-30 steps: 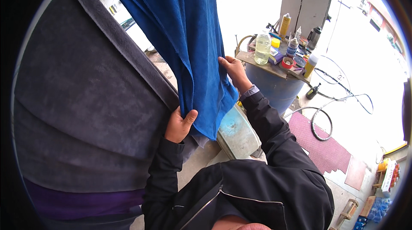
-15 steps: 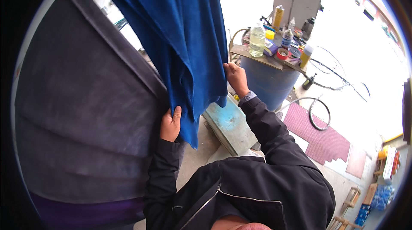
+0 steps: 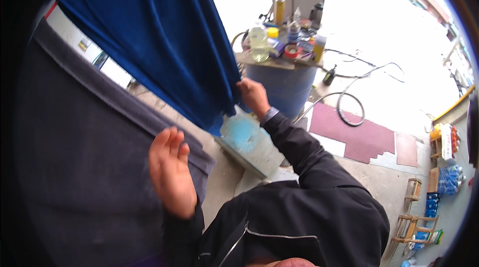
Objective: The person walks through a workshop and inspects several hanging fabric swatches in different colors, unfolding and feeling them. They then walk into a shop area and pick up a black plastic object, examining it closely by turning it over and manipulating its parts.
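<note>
A large blue cloth (image 3: 164,42) hangs from beyond the top of the view, its folds slanting down to the middle. My right hand (image 3: 255,98) is closed on its right edge near the lower end. Away from that cloth, my left hand (image 3: 172,172) is raised with the fingers out and nothing in it. Behind it hangs a wide dark grey cloth (image 3: 90,142) with a seamed border; whether the hand touches it I cannot tell.
Ahead, a blue drum (image 3: 282,85) carries a board with bottles, a tape roll (image 3: 291,51) and cans. A paint-stained box (image 3: 254,145) stands below my right hand. A hose (image 3: 352,110) loops over red matting (image 3: 354,135). Wooden stools (image 3: 413,227) stand at right.
My left hand has let go of the blue cloth and moved left and down, its fingers opening. My right hand keeps its hold. The blue cloth now spreads further left as the view shifts.
</note>
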A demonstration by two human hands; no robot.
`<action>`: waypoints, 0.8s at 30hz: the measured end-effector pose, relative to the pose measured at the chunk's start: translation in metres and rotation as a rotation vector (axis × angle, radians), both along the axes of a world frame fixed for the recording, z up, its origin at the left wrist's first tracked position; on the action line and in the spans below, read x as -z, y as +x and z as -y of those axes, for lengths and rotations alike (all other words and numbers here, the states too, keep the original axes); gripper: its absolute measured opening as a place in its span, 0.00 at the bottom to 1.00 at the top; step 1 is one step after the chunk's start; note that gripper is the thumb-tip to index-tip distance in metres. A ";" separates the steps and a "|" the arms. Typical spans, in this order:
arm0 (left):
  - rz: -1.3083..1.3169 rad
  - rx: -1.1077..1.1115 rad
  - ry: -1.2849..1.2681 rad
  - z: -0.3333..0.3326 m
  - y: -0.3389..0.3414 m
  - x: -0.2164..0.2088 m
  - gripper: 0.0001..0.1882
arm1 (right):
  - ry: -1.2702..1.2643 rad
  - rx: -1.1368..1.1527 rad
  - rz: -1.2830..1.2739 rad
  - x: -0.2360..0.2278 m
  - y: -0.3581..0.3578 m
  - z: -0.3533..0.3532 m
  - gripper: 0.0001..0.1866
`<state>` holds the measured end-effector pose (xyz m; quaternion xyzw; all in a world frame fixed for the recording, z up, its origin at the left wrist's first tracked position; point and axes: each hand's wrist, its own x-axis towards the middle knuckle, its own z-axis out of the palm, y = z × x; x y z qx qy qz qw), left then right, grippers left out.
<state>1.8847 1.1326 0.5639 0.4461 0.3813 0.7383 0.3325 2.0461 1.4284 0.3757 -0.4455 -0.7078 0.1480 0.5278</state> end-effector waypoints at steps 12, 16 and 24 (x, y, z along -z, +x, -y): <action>0.170 0.810 -0.198 0.026 0.086 -0.138 0.39 | -0.151 -0.158 -0.105 0.006 -0.013 0.009 0.17; 0.239 0.760 -0.249 0.038 0.081 -0.161 0.32 | -0.132 -0.223 -0.173 0.006 -0.018 0.012 0.16; 0.552 0.753 0.007 0.029 0.110 -0.124 0.16 | -0.192 -0.228 -0.177 -0.002 -0.027 0.018 0.16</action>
